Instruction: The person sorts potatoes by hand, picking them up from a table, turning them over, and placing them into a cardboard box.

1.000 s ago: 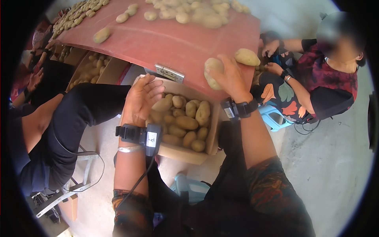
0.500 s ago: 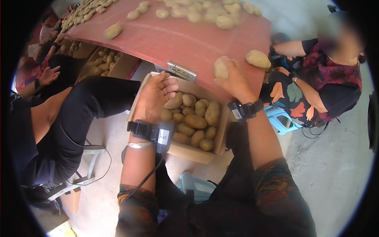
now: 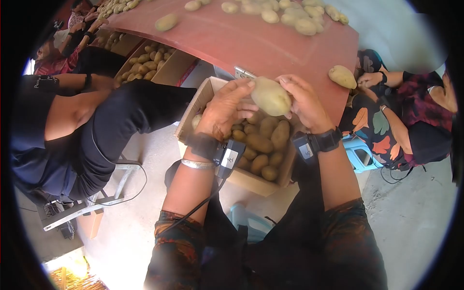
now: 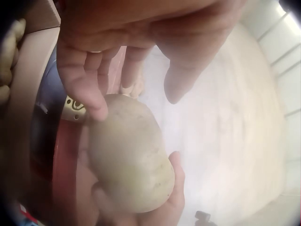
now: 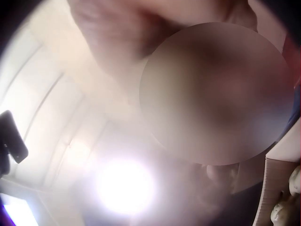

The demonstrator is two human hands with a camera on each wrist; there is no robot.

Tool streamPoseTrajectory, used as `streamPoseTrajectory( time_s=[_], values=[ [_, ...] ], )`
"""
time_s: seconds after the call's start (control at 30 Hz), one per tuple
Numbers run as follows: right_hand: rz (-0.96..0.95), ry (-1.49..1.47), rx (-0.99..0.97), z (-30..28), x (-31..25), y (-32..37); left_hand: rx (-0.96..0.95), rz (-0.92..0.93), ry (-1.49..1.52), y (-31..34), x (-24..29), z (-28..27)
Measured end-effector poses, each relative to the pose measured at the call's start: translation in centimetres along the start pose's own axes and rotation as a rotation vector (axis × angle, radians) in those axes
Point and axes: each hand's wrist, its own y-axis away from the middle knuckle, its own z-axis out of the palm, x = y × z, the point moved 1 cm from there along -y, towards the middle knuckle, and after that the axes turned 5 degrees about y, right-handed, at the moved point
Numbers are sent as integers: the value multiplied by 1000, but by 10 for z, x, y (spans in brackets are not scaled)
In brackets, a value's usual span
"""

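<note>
A large pale potato point(image 3: 271, 95) is held up between both hands over the near edge of the red table. My right hand point(image 3: 309, 108) grips it from the right, and its fingers point(image 4: 176, 188) wrap the lower end in the left wrist view. At the other end, a fingertip of my left hand point(image 3: 226, 110) touches the skin, while the left thumb point(image 4: 178, 87) stands apart from it. Below both hands is a cardboard box point(image 3: 241, 181) holding several potatoes point(image 3: 260, 143). A blurred disc covers much of the right wrist view, hiding the grip there.
On the red table point(image 3: 232, 46), a single potato point(image 3: 342, 77) lies near the right edge, with a pile point(image 3: 295, 14) at the back. Another potato box point(image 3: 159, 79) stands at left. People sit on both sides, their knees close to my arms. A blue stool point(image 3: 360, 153) is at right.
My right hand has lifted the potato off the table and brought it toward the left hand, which has moved up to meet it. The head view has shifted left.
</note>
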Motion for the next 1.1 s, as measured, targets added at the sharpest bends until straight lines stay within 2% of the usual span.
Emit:
streamPoseTrajectory(
  time_s=[0.1,0.2,0.27,0.3,0.37,0.4,0.47,0.67,0.73,0.8,0.83,0.9,0.97,1.0,1.07,1.1],
  values=[
    [78,-6,-43,8,-4,2,-8,-60,92,-8,-9,-6],
    [24,-28,-77,7,-8,0,2,-53,169,-9,-8,-5],
    [-117,92,-208,5,-12,4,4,-72,177,-11,-6,-7],
    [-119,93,-209,8,-11,4,4,-94,186,-11,-6,-8],
    [-311,236,-183,16,-6,2,-1,-82,166,-11,-5,-6],
    [-311,235,-182,17,-5,2,-5,-71,147,-10,-5,-5],
    [-510,656,-55,19,-4,1,-14,-63,140,-9,-5,-2],
    [-578,657,15,17,-2,-3,-34,-74,125,-15,1,-10],
    [-484,590,-14,14,-4,0,-103,-28,124,-13,11,-22],
    [-433,535,-27,15,-5,-5,3,30,227,-12,21,-35],
    [-362,609,-81,16,-3,-3,9,18,231,-10,23,-40],
    [-292,686,-133,19,1,0,173,83,325,-8,26,-48],
    [-249,959,-212,26,7,2,175,81,348,-10,22,-50],
    [-263,957,-216,27,8,5,181,90,367,-11,22,-53],
    [-298,1166,-239,37,10,2,147,83,354,-11,19,-53],
    [-342,1153,-252,41,13,-1,149,84,341,-13,16,-53]
  ],
)
